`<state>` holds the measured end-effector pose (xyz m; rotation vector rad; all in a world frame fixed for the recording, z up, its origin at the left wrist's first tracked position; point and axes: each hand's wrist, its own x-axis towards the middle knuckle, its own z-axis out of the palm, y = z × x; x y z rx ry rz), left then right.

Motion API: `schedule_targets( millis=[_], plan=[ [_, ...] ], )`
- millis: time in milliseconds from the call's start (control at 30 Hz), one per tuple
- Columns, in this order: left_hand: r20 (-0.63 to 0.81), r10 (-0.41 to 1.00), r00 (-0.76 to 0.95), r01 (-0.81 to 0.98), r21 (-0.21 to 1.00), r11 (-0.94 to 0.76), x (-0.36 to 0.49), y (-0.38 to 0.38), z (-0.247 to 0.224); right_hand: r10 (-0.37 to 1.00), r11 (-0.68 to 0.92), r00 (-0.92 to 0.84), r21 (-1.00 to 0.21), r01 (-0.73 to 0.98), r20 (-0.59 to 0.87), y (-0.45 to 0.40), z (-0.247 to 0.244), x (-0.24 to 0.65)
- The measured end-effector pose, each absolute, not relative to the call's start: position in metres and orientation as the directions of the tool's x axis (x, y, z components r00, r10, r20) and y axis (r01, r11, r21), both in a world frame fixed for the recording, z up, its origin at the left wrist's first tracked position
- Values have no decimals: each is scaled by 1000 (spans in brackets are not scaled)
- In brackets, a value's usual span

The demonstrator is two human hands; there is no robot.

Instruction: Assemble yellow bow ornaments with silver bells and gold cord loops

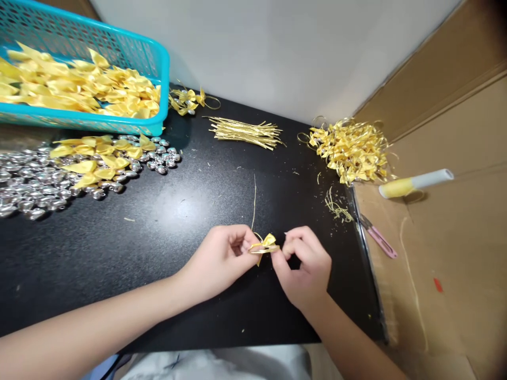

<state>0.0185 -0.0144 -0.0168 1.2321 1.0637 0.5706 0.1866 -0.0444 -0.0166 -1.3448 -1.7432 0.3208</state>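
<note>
Over the black table (166, 253), my left hand (222, 258) and my right hand (303, 266) meet near the front middle. Between their fingertips they pinch a small yellow ribbon bow (264, 245). A thin gold wire (254, 203) rises from the bow toward the back of the table. Both hands grip the bow from opposite sides; what lies inside the closed fingers is hidden.
A teal basket (119, 53) of yellow ribbon pieces sits tilted at the back left over a spread of silver beads (35, 184). A bundle of gold wires (245, 132) and a heap of finished bows (352, 148) lie behind. Pink snips (378, 237), a lighter (415, 182) and cardboard (455, 264) are at the right.
</note>
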Motion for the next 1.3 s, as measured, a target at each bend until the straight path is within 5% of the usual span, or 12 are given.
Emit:
schedule_targets(
  millis=[167,300,500,700,867,1033,1300],
  plan=[
    [-360,846,393,132,933,336,20,-11,-17,776,540,-165,-506,673,609,-52,-14,186],
    [-336,859,385,147,942,302,20,-11,-18,855,423,-214,-397,815,473,-49,-11,180],
    [-290,864,412,161,956,244,17,-15,-20,977,211,-190,-590,779,99,-31,-1,176],
    [-375,828,417,108,925,364,13,-9,-16,991,130,-81,-824,552,102,-31,-2,173],
    [-431,809,400,-32,875,483,8,3,-16,982,175,-98,-976,126,164,-40,-5,179],
    [-459,759,462,-222,768,600,3,11,-22,978,185,-36,-936,-300,205,-50,-2,197],
    [-410,796,446,-221,811,542,2,17,-21,988,146,115,-868,-475,103,-61,5,228]
  ],
)
